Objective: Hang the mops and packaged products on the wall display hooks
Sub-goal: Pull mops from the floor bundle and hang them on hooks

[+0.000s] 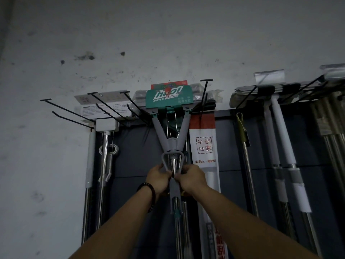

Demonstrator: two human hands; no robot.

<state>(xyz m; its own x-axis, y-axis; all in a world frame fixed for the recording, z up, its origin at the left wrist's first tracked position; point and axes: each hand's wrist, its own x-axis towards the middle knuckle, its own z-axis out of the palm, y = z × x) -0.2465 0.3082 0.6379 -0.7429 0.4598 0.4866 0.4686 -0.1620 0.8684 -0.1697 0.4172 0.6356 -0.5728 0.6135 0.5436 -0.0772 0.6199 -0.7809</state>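
Note:
A sponge mop with a green packaged head [169, 98], grey Y-shaped arms and a steel pole [176, 227] stands upright against the dark wall panel, its head up among the black display hooks [110, 107]. My left hand [158, 177] and my right hand [192, 177] both grip the grey squeeze handle [174, 157] at the pole's upper part, one on each side. A dark bead bracelet sits on my left wrist.
Other mops hang along the panel: a white-headed one [105, 126] at left, a long white-and-red packaged product [204, 144] just right of my hands, and several white and steel poles [283, 146] farther right. Empty black hooks [63, 109] stick out at upper left. Bare stained wall above.

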